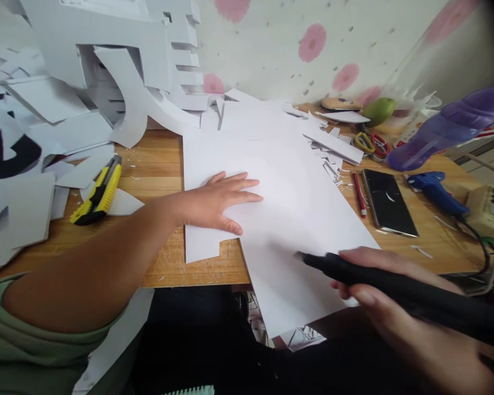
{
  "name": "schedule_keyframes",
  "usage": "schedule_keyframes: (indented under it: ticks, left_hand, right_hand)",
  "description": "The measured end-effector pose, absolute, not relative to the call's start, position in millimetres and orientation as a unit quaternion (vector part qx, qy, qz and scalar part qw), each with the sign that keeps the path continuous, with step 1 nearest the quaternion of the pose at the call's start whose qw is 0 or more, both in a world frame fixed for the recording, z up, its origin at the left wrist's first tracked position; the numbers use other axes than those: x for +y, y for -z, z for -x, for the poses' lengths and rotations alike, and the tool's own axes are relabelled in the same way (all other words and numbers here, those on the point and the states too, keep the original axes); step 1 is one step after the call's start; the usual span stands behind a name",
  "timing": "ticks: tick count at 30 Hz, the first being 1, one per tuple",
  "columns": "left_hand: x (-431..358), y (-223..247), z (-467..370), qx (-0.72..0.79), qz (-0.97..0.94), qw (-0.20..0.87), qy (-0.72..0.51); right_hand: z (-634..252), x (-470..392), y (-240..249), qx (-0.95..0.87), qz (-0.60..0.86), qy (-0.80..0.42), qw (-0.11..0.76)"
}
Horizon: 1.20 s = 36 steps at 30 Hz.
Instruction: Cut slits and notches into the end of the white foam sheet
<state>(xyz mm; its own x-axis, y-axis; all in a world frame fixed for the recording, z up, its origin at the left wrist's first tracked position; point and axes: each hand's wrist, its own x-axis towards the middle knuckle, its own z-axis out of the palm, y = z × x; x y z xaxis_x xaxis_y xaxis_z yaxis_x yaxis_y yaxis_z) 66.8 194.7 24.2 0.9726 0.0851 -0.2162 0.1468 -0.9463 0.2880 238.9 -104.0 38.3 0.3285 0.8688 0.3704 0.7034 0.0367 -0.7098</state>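
Observation:
My left hand [226, 203] lies flat with its fingers spread on a large white sheet of board [288, 164], pressing near the sheet's left part. The board has a notch cut at its lower left, and its near end hangs out over the table's front edge. In my right hand [407, 323] is a thick black marker pen [366, 274]. Its narrow tip points left, over the near part of the board; whether it touches the surface I cannot tell. The pen and hand are slightly blurred.
On the left are a yellow-and-black box cutter [99, 192], piled white offcuts [28, 214] and a white cut-out structure [107, 33]. To the right are a red pencil [359, 195], a phone [389, 201], a blue glue gun [436, 192], scissors [372, 144] and a purple bottle [440, 129].

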Motion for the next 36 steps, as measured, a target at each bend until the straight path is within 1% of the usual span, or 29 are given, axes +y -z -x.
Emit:
schedule_keyframes:
  ticks: [2, 4, 9, 12, 17, 23, 36]
  left_hand:
    - [194.2, -22.3, -67.5, 0.06, -0.981, 0.152, 0.103]
    - [193.4, -21.8, -68.4, 0.063, -0.98, 0.154, 0.109]
    - [193.0, -21.5, -69.8, 0.06, -0.977, 0.17, 0.111]
    - [193.5, -19.9, -70.1, 0.058, -0.977, 0.177, 0.108]
    - [193.9, -17.6, -70.4, 0.06, -0.974, 0.194, 0.1]
    - [193.8, -19.0, -69.0, 0.063, -0.971, 0.211, 0.093]
    - [196.2, -18.8, -70.3, 0.052, -0.971, 0.198, 0.122]
  right_hand:
    - [-228.9, -76.3, -36.0, -0.572, 0.664, -0.153, 0.457]
    - [-227.7, -50.0, -36.6, -0.579, 0.642, -0.219, 0.453]
    - [-240.6, 3.4, -43.5, -0.629, 0.588, -0.322, 0.393]
    - [-241.8, 20.3, -37.6, -0.63, 0.576, -0.355, 0.383]
    - [-240.4, 26.2, -24.0, -0.624, 0.58, -0.363, 0.377]
    - [-238.6, 27.4, -27.0, -0.626, 0.583, -0.373, 0.359]
    - [-249.0, 30.8, -24.3, -0.654, 0.553, -0.39, 0.337]
